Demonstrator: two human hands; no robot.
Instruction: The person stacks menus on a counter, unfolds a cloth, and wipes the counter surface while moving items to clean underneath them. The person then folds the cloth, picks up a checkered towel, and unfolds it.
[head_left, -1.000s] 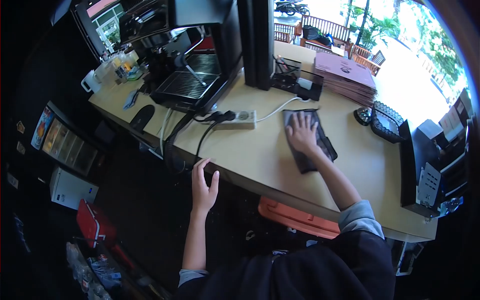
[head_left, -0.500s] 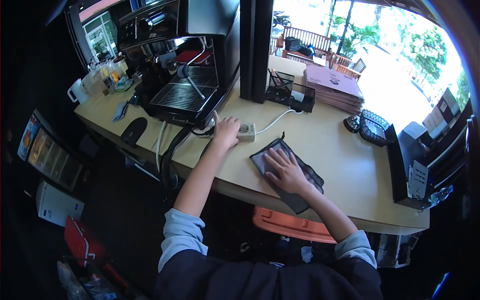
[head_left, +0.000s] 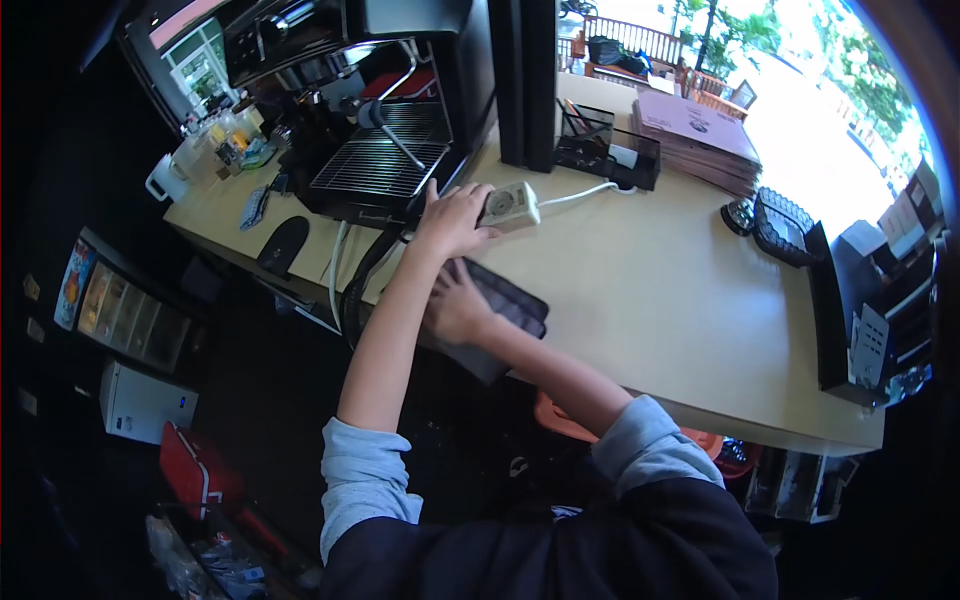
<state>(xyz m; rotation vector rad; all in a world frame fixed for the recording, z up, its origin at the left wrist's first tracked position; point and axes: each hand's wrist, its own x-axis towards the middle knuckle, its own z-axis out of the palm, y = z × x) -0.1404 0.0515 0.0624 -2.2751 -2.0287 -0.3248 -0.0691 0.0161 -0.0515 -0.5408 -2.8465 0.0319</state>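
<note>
My left hand point(head_left: 455, 222) grips the near end of a white power strip point(head_left: 514, 206), which is tilted up beside the coffee machine. Below it, my right hand point(head_left: 462, 308) presses a dark grey cloth point(head_left: 515, 302) on the counter close to its front edge. That hand's fingers are stretched out over the cloth and slightly blurred. Part of the cloth hangs past the edge. A white cord point(head_left: 580, 194) runs from the strip towards a black desk organizer point(head_left: 608, 160).
The espresso machine point(head_left: 385, 150) stands at the counter's left, with black cables point(head_left: 362, 275) hanging over the edge. Stacked pink folders point(head_left: 698, 130), a bell point(head_left: 738, 217) and a black basket point(head_left: 785, 228) are at the back right. A black pad point(head_left: 284, 245) lies at the left edge.
My right hand has slid the cloth left along the counter to below my left hand. My left hand has taken hold of the power strip and tilted it up. The view has shifted slightly.
</note>
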